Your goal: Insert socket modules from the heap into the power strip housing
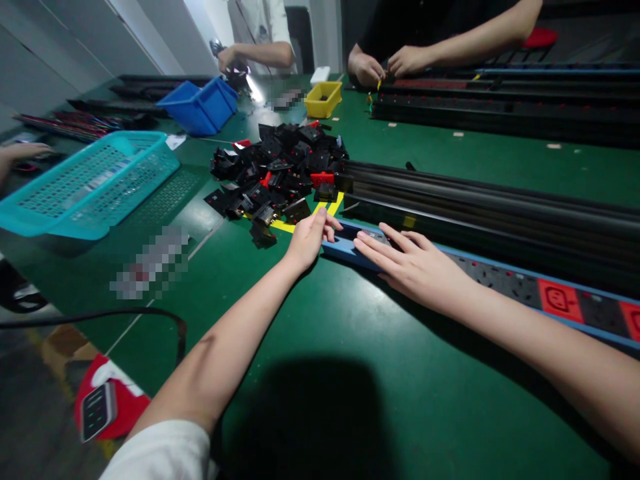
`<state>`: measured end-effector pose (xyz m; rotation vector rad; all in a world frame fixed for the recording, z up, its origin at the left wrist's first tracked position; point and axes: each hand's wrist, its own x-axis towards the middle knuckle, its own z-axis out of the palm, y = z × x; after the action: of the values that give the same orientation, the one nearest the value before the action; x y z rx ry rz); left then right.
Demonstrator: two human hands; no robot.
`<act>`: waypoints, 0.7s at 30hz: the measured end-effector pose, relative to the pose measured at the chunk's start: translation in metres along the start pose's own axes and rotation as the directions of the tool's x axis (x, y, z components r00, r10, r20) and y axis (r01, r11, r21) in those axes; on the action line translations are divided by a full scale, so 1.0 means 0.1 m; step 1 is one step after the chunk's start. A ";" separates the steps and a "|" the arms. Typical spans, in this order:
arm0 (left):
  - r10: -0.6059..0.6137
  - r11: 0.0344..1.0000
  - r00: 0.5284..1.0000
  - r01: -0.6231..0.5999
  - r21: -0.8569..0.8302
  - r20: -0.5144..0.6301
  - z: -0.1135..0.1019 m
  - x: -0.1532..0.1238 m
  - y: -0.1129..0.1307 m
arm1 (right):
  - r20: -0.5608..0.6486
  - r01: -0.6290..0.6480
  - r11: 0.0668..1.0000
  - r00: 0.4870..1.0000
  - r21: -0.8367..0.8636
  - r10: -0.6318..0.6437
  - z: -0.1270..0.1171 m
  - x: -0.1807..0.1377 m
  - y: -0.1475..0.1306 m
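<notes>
A long blue power strip [510,283], its channel fitted with black and red socket modules, lies along the green table. At its left end, my left hand [307,241] has its fingers curled round the channel, where a stretch shows a dark hollow. My right hand [420,267] rests on the strip just right of that hollow. Its fingers are stretched out and lie over a grey-black socket module [373,235], partly covering it. Beyond my left hand is a heap of loose black and red socket modules [280,167].
Black rails [475,200] run behind the strip. Left stand a turquoise basket [90,183] and a blue bin [200,107]; a small yellow bin [323,100] is farther back. Co-workers' hands [390,67] work across the table. A device lies on a red stool [125,403].
</notes>
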<state>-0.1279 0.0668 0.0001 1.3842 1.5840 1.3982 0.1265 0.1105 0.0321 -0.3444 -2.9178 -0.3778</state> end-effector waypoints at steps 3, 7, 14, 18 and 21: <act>-0.005 1.000 1.000 0.005 0.026 0.014 0.01 -0.01 0.02 | 0.026 -0.001 1.000 1.000 0.027 0.001 -0.01 0.01 0.01; -0.006 1.000 1.000 0.006 0.021 0.004 0.00 -0.01 0.03 | 0.044 -0.020 0.999 0.999 0.046 0.018 -0.02 0.02 0.00; -0.030 1.000 1.000 0.030 -0.001 0.002 0.01 0.00 0.03 | 0.047 -0.028 0.998 0.999 0.058 0.025 -0.02 0.02 0.00; -0.014 1.000 1.000 0.014 0.001 0.005 0.01 0.00 0.02 | 0.055 -0.030 0.997 0.998 0.066 0.027 -0.03 0.02 0.00; -0.011 1.000 1.000 0.011 0.001 0.006 0.01 0.00 0.02 | 0.063 -0.036 0.997 0.998 0.074 0.031 -0.03 0.03 0.01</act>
<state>-0.1267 0.0667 0.0013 1.3765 1.5864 1.3863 0.1243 0.1109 0.0355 -0.4003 -2.9726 -0.2556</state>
